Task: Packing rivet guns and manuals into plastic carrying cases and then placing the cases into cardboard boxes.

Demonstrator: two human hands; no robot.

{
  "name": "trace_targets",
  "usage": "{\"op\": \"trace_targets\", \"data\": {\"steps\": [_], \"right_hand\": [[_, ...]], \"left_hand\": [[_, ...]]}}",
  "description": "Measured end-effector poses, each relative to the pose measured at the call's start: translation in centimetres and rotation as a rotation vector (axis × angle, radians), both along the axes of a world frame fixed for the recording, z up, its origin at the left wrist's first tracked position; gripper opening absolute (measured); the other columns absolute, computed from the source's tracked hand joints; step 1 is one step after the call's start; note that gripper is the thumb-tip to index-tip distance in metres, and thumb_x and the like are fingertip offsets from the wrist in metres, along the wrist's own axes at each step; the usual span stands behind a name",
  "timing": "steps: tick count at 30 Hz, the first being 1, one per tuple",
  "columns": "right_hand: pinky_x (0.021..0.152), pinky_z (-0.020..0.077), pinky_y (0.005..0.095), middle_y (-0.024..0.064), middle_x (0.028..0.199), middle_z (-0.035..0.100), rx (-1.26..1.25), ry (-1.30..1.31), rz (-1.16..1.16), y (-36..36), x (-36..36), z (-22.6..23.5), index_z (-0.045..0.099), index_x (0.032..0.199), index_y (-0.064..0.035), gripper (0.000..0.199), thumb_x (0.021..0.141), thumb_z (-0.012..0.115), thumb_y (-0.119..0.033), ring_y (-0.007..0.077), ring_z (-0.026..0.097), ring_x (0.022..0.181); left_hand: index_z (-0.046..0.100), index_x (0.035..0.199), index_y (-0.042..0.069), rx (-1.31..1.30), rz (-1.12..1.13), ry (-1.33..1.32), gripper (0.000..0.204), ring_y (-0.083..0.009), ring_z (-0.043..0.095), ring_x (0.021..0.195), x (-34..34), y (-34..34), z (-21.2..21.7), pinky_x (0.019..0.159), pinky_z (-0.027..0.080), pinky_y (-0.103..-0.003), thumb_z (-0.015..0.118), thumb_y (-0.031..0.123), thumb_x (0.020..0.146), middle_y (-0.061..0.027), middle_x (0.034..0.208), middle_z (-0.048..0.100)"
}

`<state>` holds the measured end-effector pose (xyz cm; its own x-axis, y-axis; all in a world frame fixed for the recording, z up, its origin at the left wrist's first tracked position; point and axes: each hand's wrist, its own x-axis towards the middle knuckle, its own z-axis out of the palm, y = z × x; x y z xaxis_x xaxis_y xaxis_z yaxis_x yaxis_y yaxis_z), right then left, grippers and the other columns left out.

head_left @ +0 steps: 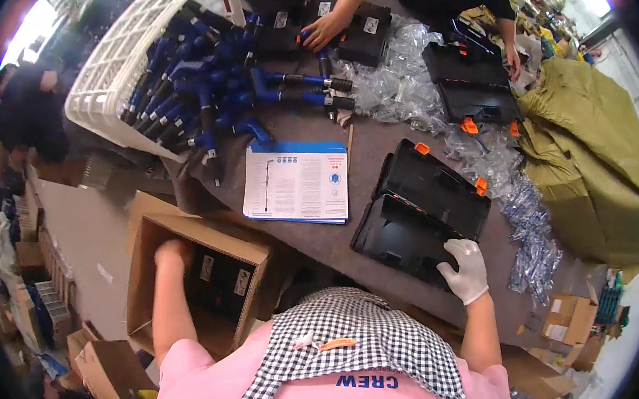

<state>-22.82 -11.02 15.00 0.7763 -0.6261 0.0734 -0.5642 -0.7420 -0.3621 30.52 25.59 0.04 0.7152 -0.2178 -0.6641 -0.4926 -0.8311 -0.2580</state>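
Note:
My right hand [465, 270], in a white glove, rests on the near edge of an open black plastic tool case [415, 210] with orange latches on the grey table. My bare left hand [173, 251] reaches down into an open cardboard box [152, 284] at the table's left side, touching black packs [219, 275] standing inside it. Whether its fingers grip one is hidden.
A stack of blue-and-white leaflets [297, 181] lies left of the case. A tipped white basket [133, 49] spills blue-handled tools [216, 81]. Clear plastic bags [398, 79] and small bagged parts [532, 236] litter the table. Another person's hand [322, 31] and a second black case [472, 80] are opposite. Olive cloth [590, 144] at right.

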Motion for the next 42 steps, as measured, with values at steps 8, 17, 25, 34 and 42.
{"op": "trace_targets", "data": {"steps": [8,17,25,34,42], "right_hand": [[0.091,0.0453,0.0442,0.0135,0.104,0.064,-0.021,-0.179,-0.122,-4.6,-7.7,-2.5,0.064,0.100,-0.0033,0.037,0.067,0.075,-0.013,0.0352,0.057,0.102],[0.090,0.0452,0.0452,0.0147,0.104,0.063,0.019,-0.213,-0.103,-7.9,-13.4,-4.7,0.062,0.097,-0.0030,0.034,0.066,0.072,-0.008,0.0361,0.056,0.101],[0.090,0.0452,0.0459,0.0170,0.104,0.062,0.018,-0.121,-0.285,-8.4,-14.3,-4.5,0.063,0.098,-0.0006,0.032,0.067,0.069,-0.002,0.0370,0.056,0.100],[0.090,0.0459,0.0454,0.0146,0.105,0.063,-0.020,-0.136,-0.156,-11.2,-6.5,0.1,0.062,0.102,-0.0020,0.039,0.064,0.071,-0.004,0.0362,0.057,0.100],[0.104,0.0377,0.0476,0.0132,0.131,0.050,-0.394,-0.267,0.238,-12.7,2.6,8.4,0.058,0.117,-0.0065,0.059,0.063,0.076,-0.021,0.0330,0.045,0.125]], "left_hand": [[0.068,0.079,-0.002,-0.805,-0.139,-0.260,0.053,-0.0406,0.066,0.082,-10.7,-21.9,17.8,0.074,0.050,-0.047,0.056,0.049,0.086,-0.0237,0.079,0.066],[0.048,0.126,-0.005,-0.847,0.496,-0.430,0.083,-0.0394,0.057,0.116,0.4,-26.7,-3.4,0.100,0.045,-0.042,0.073,0.054,0.073,-0.0285,0.122,0.058],[0.046,0.125,0.004,-0.437,0.812,-0.873,0.062,-0.0308,0.051,0.120,4.3,-30.3,-2.7,0.099,0.043,-0.045,0.068,0.039,0.080,-0.0133,0.128,0.052],[0.063,0.104,0.005,-1.003,0.404,-0.706,0.035,-0.0414,0.065,0.093,4.3,-27.4,-2.3,0.080,0.050,-0.049,0.064,0.031,0.081,-0.0230,0.097,0.068],[0.067,0.089,0.013,-1.026,-0.857,0.037,0.033,-0.0369,0.065,0.079,-17.0,-37.3,17.3,0.069,0.050,-0.047,0.079,0.028,0.062,-0.0139,0.077,0.067]]}}
